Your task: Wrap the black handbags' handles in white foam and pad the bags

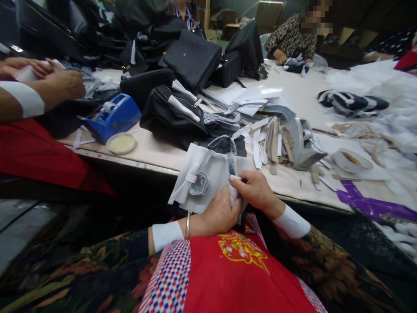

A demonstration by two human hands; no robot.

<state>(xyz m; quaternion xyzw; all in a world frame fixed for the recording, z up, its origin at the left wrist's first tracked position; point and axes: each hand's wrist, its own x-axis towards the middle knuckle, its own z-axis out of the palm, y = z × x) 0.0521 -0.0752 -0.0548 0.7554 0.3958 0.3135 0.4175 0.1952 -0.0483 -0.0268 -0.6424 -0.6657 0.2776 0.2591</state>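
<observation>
the left hand [223, 212] and the right hand [257, 191] meet just in front of the counter's [159, 152] near edge, each grip closed on the white-wrapped lower part of a plastic-covered strap [230, 163]. the strap loops up across a white sheet [216, 169], which stands tilted at that edge; a coiled strap [199, 183] sits on the sheet's left part, beside a white band. just beyond, a black bag [176, 117] lies on the counter. left of it, close to the near edge, are a blue tape dispenser [114, 117] and a round tub [121, 142] of something pale. to the right lie paper and card strips [276, 139], then purple tape [374, 202] along the near edge. more black bags [192, 58] are heaped toward the far edge, and a co-worker's hands [61, 80] show at the left.
</observation>
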